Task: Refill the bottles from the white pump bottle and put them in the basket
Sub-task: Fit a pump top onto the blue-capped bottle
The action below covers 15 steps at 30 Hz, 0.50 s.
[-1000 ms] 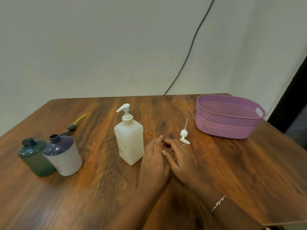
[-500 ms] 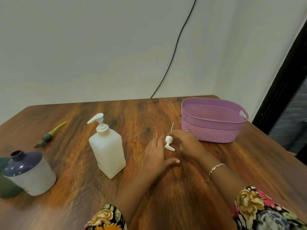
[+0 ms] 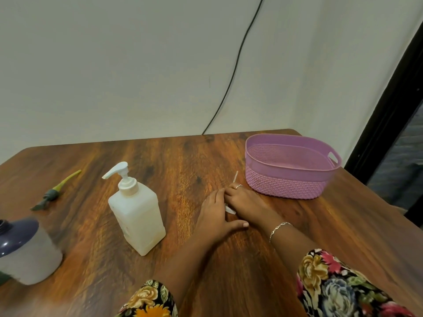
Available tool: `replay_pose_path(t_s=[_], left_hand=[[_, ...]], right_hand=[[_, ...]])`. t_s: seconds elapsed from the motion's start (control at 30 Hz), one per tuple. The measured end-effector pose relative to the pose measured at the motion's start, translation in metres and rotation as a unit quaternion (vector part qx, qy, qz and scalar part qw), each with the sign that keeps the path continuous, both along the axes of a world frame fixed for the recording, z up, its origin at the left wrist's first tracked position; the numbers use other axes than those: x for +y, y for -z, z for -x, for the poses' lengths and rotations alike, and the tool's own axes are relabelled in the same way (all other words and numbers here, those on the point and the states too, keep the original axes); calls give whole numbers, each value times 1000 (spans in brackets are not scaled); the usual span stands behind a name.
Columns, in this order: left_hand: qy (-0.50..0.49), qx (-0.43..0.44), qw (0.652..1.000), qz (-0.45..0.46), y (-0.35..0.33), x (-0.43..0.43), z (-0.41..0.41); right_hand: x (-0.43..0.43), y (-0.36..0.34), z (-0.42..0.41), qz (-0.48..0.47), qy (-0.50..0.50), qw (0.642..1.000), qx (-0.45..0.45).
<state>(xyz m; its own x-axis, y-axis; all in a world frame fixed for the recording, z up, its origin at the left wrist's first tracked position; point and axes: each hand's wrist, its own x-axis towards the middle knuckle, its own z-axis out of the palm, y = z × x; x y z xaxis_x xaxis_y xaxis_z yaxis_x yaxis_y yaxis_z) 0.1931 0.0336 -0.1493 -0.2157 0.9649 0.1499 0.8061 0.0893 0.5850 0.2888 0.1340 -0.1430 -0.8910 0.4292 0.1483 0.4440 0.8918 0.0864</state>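
Left hand rests flat, fingers relaxed, on the brown wooden table. Right hand covers a small loose white pump head; whether it grips is unclear. The purple woven-pattern plastic basket sits empty near the far right corner. The square white pump bottle stands mid-table and a purple-shouldered white bottle stands uncapped at the left edge. Refilling looks unstarted, with room between them.
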Motion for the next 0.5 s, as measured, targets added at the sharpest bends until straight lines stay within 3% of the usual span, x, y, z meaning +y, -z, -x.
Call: replay_pose_path(t_s=[0.37,0.5], left_hand=[[7,-14,1000,3,3,4,4],[1,-23,1000,-14,1,1,0]], right_hand=[[2,-1,-5,-32,8,999,-34],[-1,-5,-12,-3,-6,1000,17]])
